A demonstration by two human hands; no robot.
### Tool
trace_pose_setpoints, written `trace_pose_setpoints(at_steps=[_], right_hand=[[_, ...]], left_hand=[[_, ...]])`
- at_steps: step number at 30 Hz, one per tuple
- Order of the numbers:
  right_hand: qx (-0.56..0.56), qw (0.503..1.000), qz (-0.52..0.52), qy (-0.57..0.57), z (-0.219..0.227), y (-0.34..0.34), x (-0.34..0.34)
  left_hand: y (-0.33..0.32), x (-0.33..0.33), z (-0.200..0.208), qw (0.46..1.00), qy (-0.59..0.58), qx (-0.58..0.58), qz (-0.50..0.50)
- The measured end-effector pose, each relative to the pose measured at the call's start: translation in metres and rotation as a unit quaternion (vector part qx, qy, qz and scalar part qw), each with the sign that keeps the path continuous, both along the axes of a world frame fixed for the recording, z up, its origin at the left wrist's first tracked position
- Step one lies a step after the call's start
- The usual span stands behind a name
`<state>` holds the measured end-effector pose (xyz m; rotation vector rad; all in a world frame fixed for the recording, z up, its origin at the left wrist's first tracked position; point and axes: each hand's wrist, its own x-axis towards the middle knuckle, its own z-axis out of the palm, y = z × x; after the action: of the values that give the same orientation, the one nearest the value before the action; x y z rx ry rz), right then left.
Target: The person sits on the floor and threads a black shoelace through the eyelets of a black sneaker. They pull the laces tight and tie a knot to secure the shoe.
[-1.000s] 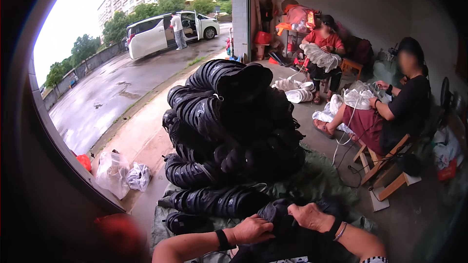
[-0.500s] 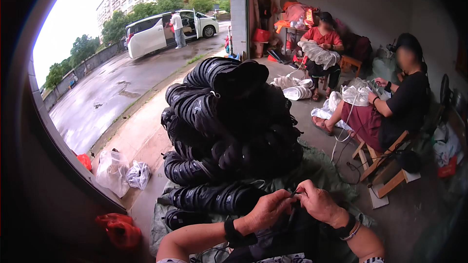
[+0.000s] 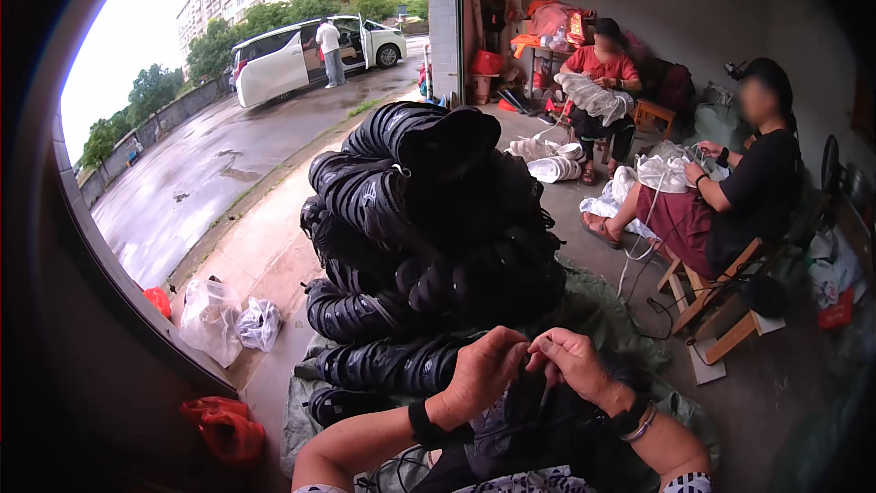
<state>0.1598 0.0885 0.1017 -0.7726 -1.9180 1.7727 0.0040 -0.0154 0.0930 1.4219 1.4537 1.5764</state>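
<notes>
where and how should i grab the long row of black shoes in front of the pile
Probably around the middle, from above: the row of black shoes lies lengthwise on the green sheet, its top exposed, with the pile rising behind. Being nested, they might slide apart if pulled by one end.

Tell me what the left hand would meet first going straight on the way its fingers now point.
Most likely the right hand: the left hand points up and rightward at its fingertips, close by in the picture, though depth is hard to judge.
</notes>
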Motion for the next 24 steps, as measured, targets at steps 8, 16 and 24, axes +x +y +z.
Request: trace_pose_setpoints(at_steps=[8,16,24], right_hand=[[0.182,0.982,-0.035,0.047,0.001,-0.017,-0.012],[0.098,0.99,-0.004,0.105,-0.005,-0.018,-0.017],[-0.051,0.992,0.038,0.112,-0.006,-0.015,-0.008]], left_hand=[[-0.002,-0.004,0.0,1.0,-0.023,0.019,0.008],[-0.005,-0.014,-0.002,0.994,-0.006,0.103,0.018],[-0.013,-0.022,0.003,0.991,-0.095,0.036,-0.081]])
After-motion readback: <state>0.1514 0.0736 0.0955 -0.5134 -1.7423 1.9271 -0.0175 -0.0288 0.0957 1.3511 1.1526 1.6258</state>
